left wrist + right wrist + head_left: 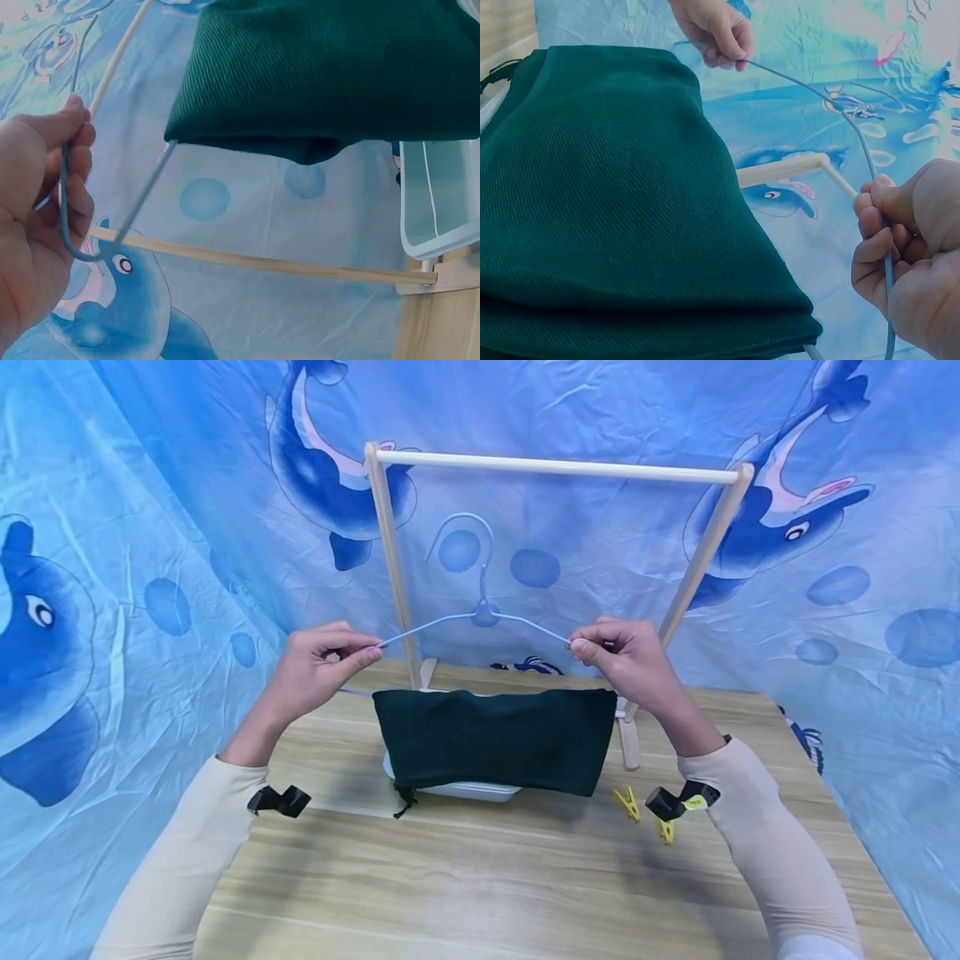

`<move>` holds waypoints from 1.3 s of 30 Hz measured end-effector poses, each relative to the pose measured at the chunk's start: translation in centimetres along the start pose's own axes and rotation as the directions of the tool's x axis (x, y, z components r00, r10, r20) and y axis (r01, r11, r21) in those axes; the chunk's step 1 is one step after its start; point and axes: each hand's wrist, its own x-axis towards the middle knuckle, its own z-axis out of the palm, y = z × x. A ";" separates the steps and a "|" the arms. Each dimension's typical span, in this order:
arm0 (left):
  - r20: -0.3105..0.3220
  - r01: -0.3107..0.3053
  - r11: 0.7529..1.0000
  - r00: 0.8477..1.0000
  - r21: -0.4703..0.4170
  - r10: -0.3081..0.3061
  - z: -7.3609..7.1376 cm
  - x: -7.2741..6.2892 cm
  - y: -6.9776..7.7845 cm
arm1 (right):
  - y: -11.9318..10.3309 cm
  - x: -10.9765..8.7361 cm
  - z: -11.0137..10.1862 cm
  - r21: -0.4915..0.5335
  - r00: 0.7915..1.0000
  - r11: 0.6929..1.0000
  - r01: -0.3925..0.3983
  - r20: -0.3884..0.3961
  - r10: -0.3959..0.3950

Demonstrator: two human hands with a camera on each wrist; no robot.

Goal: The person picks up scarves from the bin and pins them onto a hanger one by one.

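Note:
Both hands hold a light blue wire clothes hanger point(517, 617) in the air, hook upward. My left hand point(315, 664) pinches its left shoulder between thumb and fingers, and my right hand point(630, 662) grips the right shoulder the same way. A dark green cloth point(495, 739) hangs folded over the hanger's lower bar, a dark tassel point(406, 800) dangling at its left corner. In the left wrist view the hanger's bent end curves past my left palm point(30, 225) toward the cloth point(322, 75). The right wrist view shows the wire running through my right fingers point(874, 247).
A wooden rack with a white top rail point(555, 466) stands behind the hanger. Below the cloth is a pale tray point(480, 792), mostly covered by it in the head view. Two yellow clothespins point(627, 804) lie on the wooden table point(450, 885) at right. A blue dolphin-print curtain point(862, 527) surrounds the table.

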 end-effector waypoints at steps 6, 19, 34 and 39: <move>-0.062 -0.106 0.992 0.993 -0.068 0.101 0.2 -0.1 -0.5 | 0.2 0.2 0.0 -0.002 1.000 1.000 -0.010 0.013 0.010; -0.233 -0.245 0.956 0.951 -0.162 0.204 0.6 -0.3 -0.7 | -0.4 0.4 -0.3 -0.015 0.995 1.000 -0.011 0.096 0.013; -0.256 -0.307 0.936 0.932 -0.175 0.258 0.6 0.1 -0.1 | -0.7 -0.8 -2.5 -0.148 0.996 0.989 0.006 0.087 0.007; -0.267 -0.318 0.931 0.927 -0.181 0.265 0.4 0.2 -0.2 | -0.2 -1.8 -3.6 -0.142 1.000 0.990 0.019 -0.004 -0.020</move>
